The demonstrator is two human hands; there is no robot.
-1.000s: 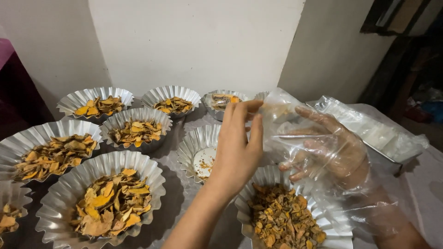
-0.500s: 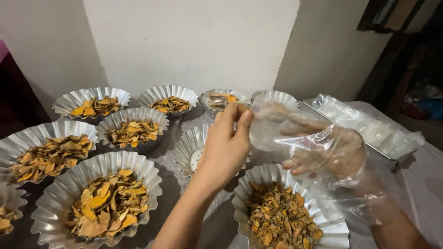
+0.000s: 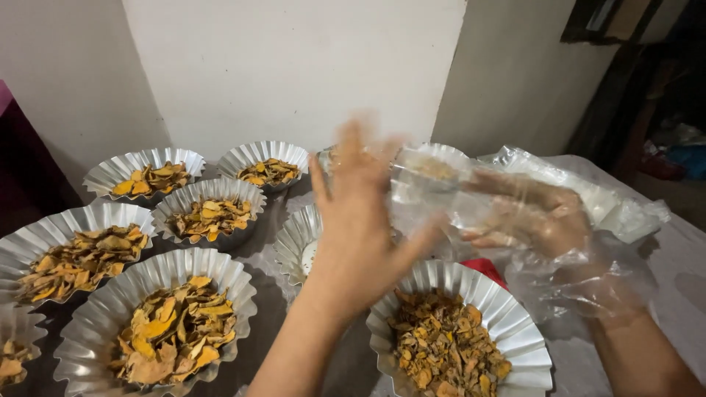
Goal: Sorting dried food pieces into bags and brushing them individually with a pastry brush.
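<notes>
Left hand (image 3: 360, 220) raised over the middle of the tabletop (image 3: 676, 272), fingers spread and released, blurred; it grasps nothing. Right hand (image 3: 533, 217) sits inside a loose clear plastic glove (image 3: 566, 257), fingers half curled; the glove's thin film bunches at the wrist and stretches toward the left hand. Whether the left fingertips touch the film I cannot tell, the blur is too strong.

Directly below both hands, at the near edge: a fluted foil tray (image 3: 507, 323) filled with dried orange-brown slices (image 3: 441, 349). Just behind the left hand, a foil tray (image 3: 294, 242) mostly hidden, with something pale in it.

Toward the left edge: five more foil trays of yellow-orange slices, the nearest large one (image 3: 95, 331) at the near left. Far right side: a flat stack of clear plastic bags (image 3: 625, 209). A small red thing (image 3: 485, 268) shows beside the near tray's rim.
</notes>
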